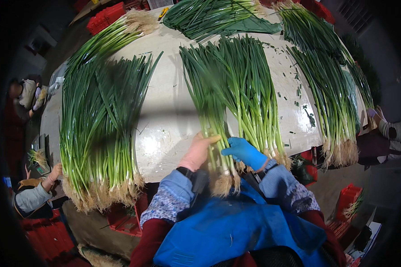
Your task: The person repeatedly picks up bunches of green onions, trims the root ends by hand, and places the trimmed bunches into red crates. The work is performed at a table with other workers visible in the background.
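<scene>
Several green onions (pixel 214 123) with white lower stems and tan roots are held over the table's near edge. My left hand (pixel 198 150), in a pink glove, grips them, its thumb across the stems. From the other side my right hand (pixel 245 153), in a blue glove, pinches the same stems just above the white part. Their roots hang below both hands in front of my blue apron (pixel 227 227). Right beside them lies a spread pile of green onions (pixel 250 86), leaves pointing away from me and roots at the near edge.
A large pile of green onions (pixel 100 126) covers the pale table's (pixel 163 140) left part; more bunches (pixel 330 96) lie right. Another bunch (pixel 217 16) and a yellow cutter (pixel 163 13) are at the back. Co-workers' hands show at left (pixel 56 171) and right (pixel 376 113).
</scene>
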Action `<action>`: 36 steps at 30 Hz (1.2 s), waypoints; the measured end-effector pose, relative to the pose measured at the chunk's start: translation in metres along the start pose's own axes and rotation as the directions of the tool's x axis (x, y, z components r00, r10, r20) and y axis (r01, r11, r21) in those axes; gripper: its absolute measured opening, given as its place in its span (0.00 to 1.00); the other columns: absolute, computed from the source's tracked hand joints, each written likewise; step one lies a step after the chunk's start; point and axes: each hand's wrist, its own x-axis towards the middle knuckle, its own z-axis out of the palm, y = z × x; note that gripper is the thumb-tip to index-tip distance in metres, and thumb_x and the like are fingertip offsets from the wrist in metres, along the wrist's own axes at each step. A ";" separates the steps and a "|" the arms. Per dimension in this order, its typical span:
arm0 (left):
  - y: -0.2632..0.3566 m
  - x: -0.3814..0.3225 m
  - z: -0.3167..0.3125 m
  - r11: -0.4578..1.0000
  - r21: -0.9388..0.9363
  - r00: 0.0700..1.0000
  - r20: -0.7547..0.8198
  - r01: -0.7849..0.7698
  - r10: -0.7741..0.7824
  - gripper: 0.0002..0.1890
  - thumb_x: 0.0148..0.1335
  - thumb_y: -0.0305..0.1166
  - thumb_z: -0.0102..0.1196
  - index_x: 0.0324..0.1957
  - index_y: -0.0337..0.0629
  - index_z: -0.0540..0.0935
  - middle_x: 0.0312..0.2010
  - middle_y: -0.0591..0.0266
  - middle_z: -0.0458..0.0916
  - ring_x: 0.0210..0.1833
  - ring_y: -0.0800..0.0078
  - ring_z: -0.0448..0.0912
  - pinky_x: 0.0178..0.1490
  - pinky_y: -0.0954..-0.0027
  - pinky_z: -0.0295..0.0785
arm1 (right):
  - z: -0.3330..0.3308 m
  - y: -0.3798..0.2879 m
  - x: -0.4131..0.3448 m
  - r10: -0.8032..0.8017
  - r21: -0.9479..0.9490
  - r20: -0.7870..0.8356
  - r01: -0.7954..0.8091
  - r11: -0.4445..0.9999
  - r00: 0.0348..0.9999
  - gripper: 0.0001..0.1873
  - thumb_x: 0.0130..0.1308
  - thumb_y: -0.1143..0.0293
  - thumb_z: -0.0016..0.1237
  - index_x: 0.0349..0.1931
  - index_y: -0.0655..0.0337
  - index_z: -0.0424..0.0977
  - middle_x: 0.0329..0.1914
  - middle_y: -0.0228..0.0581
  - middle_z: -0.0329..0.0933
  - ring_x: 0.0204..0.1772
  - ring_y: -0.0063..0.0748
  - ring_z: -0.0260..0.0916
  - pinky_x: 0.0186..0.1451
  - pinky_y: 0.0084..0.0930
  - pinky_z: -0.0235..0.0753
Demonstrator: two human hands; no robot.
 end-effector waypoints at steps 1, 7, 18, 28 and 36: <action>0.003 -0.001 -0.006 0.999 -0.045 1.000 0.001 0.014 -0.014 0.20 0.60 0.26 0.59 0.54 0.38 0.73 0.44 0.62 0.80 0.40 0.74 0.75 0.43 0.72 0.70 | -0.003 -0.002 -0.008 0.034 0.056 -0.016 -0.033 0.998 0.999 0.14 0.60 0.69 0.59 0.43 0.64 0.75 0.27 0.29 0.75 0.24 0.18 0.66 0.27 0.17 0.67; 0.003 -0.004 -0.033 0.942 -0.335 1.000 0.001 0.016 -0.016 0.17 0.64 0.27 0.54 0.55 0.38 0.76 0.43 0.60 0.82 0.39 0.72 0.80 0.43 0.71 0.76 | 0.000 0.023 0.004 -0.024 -0.063 -0.136 0.015 0.998 0.990 0.21 0.62 0.65 0.57 0.52 0.67 0.74 0.32 0.36 0.78 0.33 0.26 0.74 0.38 0.25 0.76; 0.031 -0.047 -0.040 0.986 0.146 0.955 -0.292 0.087 -0.041 0.14 0.65 0.31 0.54 0.52 0.40 0.77 0.38 0.63 0.82 0.28 0.78 0.74 0.32 0.76 0.71 | -0.001 0.019 -0.027 -0.328 -0.621 -0.551 -0.114 0.776 0.767 0.27 0.62 0.63 0.58 0.56 0.68 0.65 0.57 0.53 0.72 0.39 0.42 0.80 0.42 0.32 0.80; 0.006 -0.016 0.034 0.921 0.383 0.971 -0.240 0.069 0.027 0.27 0.60 0.30 0.61 0.58 0.32 0.66 0.35 0.59 0.79 0.23 0.77 0.74 0.26 0.77 0.72 | 0.028 0.036 0.018 -0.098 -0.659 -0.319 -0.146 0.738 0.943 0.40 0.58 0.61 0.56 0.66 0.73 0.56 0.46 0.54 0.77 0.44 0.46 0.78 0.48 0.31 0.77; 0.029 -0.010 0.001 0.992 -0.007 0.992 0.011 0.127 -0.127 0.17 0.62 0.28 0.58 0.51 0.31 0.74 0.36 0.62 0.80 0.29 0.76 0.79 0.36 0.77 0.79 | -0.002 0.017 -0.005 0.063 0.269 0.068 -0.079 0.960 0.996 0.17 0.60 0.64 0.60 0.45 0.64 0.77 0.21 0.29 0.69 0.24 0.17 0.64 0.26 0.16 0.63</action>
